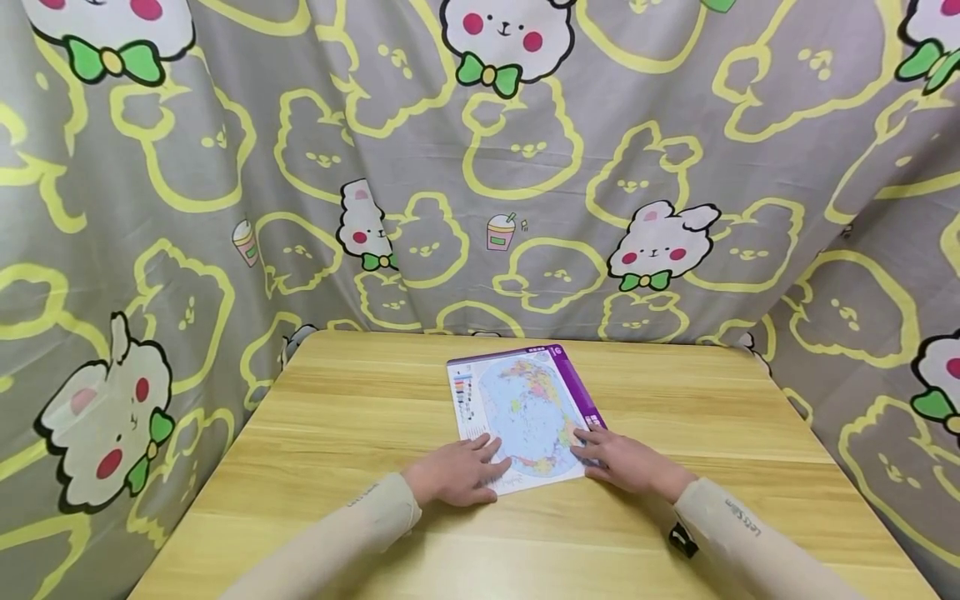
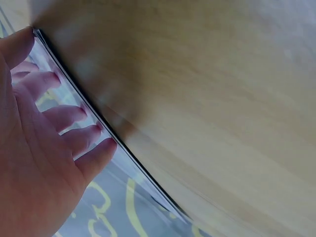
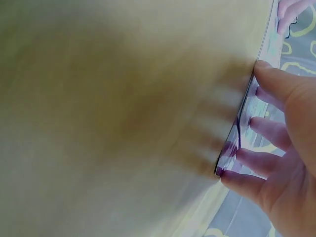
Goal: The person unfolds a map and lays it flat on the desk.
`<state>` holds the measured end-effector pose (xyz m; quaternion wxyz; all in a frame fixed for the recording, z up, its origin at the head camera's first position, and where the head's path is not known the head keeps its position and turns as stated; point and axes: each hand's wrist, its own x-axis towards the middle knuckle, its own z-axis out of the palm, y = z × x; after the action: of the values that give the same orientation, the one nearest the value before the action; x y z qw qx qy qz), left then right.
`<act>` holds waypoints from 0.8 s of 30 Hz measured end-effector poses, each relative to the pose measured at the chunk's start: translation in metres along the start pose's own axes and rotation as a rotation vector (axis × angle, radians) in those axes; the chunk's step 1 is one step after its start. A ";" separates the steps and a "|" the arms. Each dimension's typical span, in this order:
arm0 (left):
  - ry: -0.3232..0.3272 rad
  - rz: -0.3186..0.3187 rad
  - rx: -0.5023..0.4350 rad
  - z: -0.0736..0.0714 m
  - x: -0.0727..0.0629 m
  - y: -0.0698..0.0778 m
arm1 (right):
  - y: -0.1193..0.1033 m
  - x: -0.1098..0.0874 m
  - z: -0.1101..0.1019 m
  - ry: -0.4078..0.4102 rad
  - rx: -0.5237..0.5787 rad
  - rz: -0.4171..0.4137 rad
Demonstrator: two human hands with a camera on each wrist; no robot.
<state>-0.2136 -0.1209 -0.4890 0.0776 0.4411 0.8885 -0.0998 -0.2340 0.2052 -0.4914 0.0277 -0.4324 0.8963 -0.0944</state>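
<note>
A glossy world map sheet (image 1: 521,408) with a purple border lies slightly turned on the table. My left hand (image 1: 461,473) rests on its near left corner, fingers spread. On the near right part, my right hand (image 1: 626,461) touches the sheet with fingers extended. The left wrist view shows the left hand (image 2: 44,148) with its fingertips along the thin dark edge of the sheet. In the right wrist view, the fingertips of the right hand (image 3: 286,143) meet the sheet beside its purple corner (image 3: 226,157). Neither hand curls round the sheet.
The light wooden table (image 1: 360,417) extends around the sheet. Behind it and at both sides hangs a grey curtain (image 1: 420,158) printed with yellow outlines and white rabbits. A small black object (image 1: 682,540) shows beneath the right sleeve's cuff.
</note>
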 end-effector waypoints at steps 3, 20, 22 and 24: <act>0.003 0.011 -0.011 -0.003 0.000 0.003 | 0.004 0.000 0.000 0.006 -0.011 -0.006; -0.023 0.037 0.016 -0.008 0.005 0.017 | 0.023 0.001 -0.004 0.005 0.005 -0.010; -0.026 0.040 0.012 -0.010 0.005 0.019 | 0.027 0.002 -0.004 0.013 0.005 -0.013; -0.030 0.044 0.011 -0.012 0.006 0.021 | 0.029 0.002 -0.003 0.020 0.000 -0.014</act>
<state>-0.2009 -0.1012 -0.4810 0.0904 0.4593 0.8768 -0.1097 -0.2582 0.2221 -0.4941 0.0181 -0.4377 0.8935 -0.0987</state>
